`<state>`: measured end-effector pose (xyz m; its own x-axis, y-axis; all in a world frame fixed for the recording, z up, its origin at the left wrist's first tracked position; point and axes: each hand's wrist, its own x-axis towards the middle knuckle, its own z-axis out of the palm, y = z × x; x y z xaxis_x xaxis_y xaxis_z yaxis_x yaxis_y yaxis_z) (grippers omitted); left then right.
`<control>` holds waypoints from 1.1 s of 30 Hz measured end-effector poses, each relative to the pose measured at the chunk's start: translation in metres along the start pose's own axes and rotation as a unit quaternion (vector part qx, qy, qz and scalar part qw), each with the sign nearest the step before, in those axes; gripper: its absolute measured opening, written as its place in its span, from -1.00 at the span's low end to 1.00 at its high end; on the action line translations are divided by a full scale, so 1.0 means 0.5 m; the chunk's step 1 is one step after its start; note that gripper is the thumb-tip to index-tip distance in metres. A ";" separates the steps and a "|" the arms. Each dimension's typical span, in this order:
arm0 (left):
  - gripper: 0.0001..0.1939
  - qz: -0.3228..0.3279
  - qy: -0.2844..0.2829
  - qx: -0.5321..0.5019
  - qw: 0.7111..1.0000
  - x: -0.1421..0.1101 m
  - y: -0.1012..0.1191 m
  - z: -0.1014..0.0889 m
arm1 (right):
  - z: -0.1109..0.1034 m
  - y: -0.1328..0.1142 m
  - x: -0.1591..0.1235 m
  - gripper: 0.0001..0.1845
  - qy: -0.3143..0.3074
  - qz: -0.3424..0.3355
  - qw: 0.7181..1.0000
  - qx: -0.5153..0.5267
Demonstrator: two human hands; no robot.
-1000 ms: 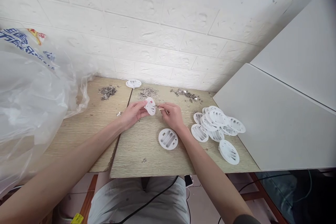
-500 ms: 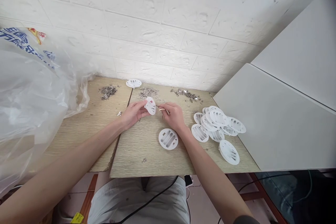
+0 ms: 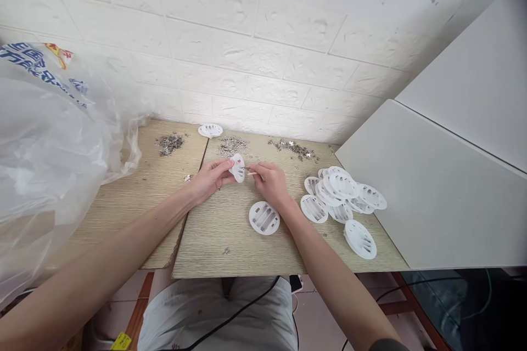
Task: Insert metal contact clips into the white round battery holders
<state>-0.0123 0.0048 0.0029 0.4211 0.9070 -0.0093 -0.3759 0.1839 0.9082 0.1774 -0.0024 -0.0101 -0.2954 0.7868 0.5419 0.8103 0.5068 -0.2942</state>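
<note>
My left hand (image 3: pixel 211 180) is closed on the edge of a round white plastic battery holder (image 3: pixel 237 169), raised above the table and tilted on its side. My right hand (image 3: pixel 269 180) pinches a thin, pale tool (image 3: pixel 252 173) whose narrow tip meets the holder's right edge; its exact kind is too small to make out. Below my right wrist, another round battery holder (image 3: pixel 264 218) lies flat, its slots facing up and metal contacts showing in them.
Heaps of small metal contacts lie along the back: left (image 3: pixel 171 143), middle (image 3: pixel 233 146) and right (image 3: pixel 294 148). Several holders pile up (image 3: pixel 340 184) at right beside a white panel (image 3: pixel 448 192). One holder (image 3: pixel 210 130) rests by the wall; a plastic bag (image 3: pixel 53 148) covers the left.
The held battery holder has shifted slightly right and down and turned a little more edge-on. The tool's tip stays at its right edge; things on the table have not moved.
</note>
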 end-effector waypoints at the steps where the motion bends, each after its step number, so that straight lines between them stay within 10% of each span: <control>1: -0.71 0.003 -0.003 0.002 1.000 0.000 0.000 0.000 | 0.001 0.000 -0.001 -0.70 0.002 -0.004 1.000 -0.003; 15: -0.68 0.006 -0.012 0.027 1.000 -0.003 0.001 0.003 | 0.005 -0.003 0.003 -0.66 0.004 -0.065 0.997 -0.044; 23: -0.71 0.032 -0.010 0.011 0.999 0.004 0.004 0.001 | 0.001 -0.006 0.011 -0.73 0.020 0.045 0.995 0.090; 33: -0.55 0.076 -0.003 0.075 0.994 0.000 0.006 0.005 | -0.018 -0.017 0.022 -0.69 0.022 0.180 0.923 0.338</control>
<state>-0.0114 0.0044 0.0066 0.3732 0.9180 0.1344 -0.3091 -0.0136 0.9509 0.1718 -0.0013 0.0058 -0.0362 0.9396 0.3403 0.3458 0.3313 -0.8779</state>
